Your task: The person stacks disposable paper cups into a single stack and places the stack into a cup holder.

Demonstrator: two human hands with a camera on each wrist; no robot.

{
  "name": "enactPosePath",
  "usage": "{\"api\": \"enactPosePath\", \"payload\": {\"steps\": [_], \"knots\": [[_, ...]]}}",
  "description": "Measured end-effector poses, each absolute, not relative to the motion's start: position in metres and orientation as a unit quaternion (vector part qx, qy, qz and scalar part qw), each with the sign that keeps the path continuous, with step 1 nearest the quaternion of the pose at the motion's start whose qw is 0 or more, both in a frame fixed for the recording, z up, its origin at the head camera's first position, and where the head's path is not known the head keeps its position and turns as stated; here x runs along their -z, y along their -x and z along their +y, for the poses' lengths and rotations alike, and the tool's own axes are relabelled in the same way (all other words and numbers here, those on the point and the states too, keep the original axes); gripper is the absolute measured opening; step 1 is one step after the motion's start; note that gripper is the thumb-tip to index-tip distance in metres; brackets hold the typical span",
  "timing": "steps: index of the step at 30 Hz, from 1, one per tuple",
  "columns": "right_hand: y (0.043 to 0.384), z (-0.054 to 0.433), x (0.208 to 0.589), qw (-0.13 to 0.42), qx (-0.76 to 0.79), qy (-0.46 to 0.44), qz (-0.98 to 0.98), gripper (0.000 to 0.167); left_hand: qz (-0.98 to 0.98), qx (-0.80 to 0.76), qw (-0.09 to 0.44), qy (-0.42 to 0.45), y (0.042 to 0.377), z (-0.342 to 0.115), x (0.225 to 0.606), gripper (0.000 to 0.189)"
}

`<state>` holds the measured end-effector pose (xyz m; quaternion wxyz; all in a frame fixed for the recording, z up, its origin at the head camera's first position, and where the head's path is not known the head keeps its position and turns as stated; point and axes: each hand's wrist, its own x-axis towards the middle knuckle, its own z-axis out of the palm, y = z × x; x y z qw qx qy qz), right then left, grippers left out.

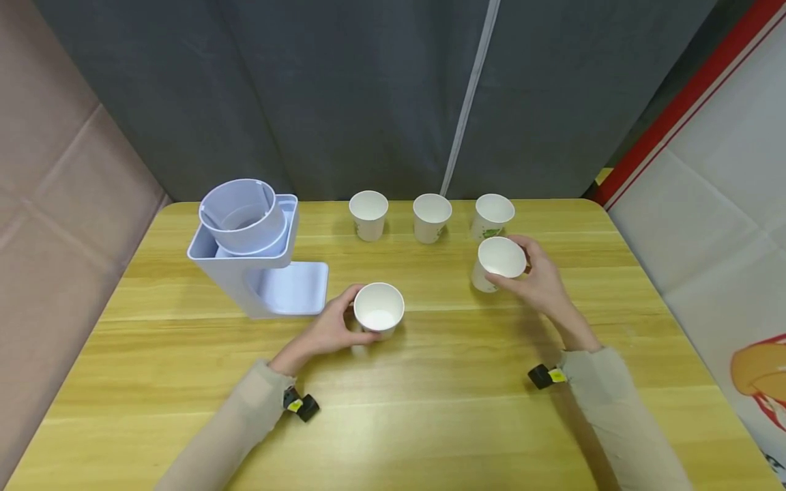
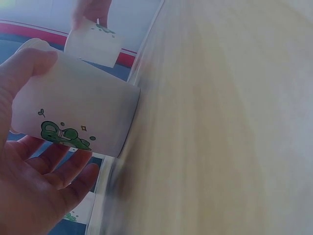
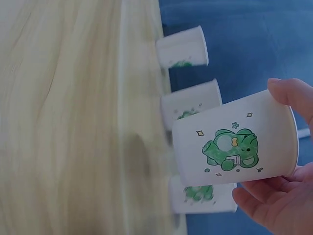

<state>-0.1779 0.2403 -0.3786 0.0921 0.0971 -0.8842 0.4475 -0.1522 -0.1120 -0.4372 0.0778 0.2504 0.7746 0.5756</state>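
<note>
Near the middle of the table, my left hand (image 1: 331,329) grips a white paper cup (image 1: 379,308) by its side, mouth up. In the left wrist view the thumb lies on one side of that cup (image 2: 83,98) and the fingers on the other; a green cartoon print shows on its wall. To the right, my right hand (image 1: 540,279) holds another paper cup (image 1: 500,258) near its rim between thumb and fingers. A green bear is printed on this cup (image 3: 234,147) in the right wrist view, where its base hangs off the tabletop.
Along the back edge stand three more paper cups: a left one (image 1: 368,217), a middle one (image 1: 432,219) and a right one (image 1: 491,215). At the left is a pale stand (image 1: 242,286) with a round container (image 1: 239,218) on top. A grey curtain (image 1: 368,95) hangs behind the table.
</note>
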Motion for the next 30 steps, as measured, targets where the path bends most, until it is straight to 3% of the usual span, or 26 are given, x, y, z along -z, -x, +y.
{"api": "enactPosePath", "payload": {"steps": [30], "knots": [[0.161,0.164,0.332,0.073,-0.474,-0.194,-0.856,0.075,0.779,-0.571,0.074,-0.249,0.153,-0.112,0.437,0.075]]}}
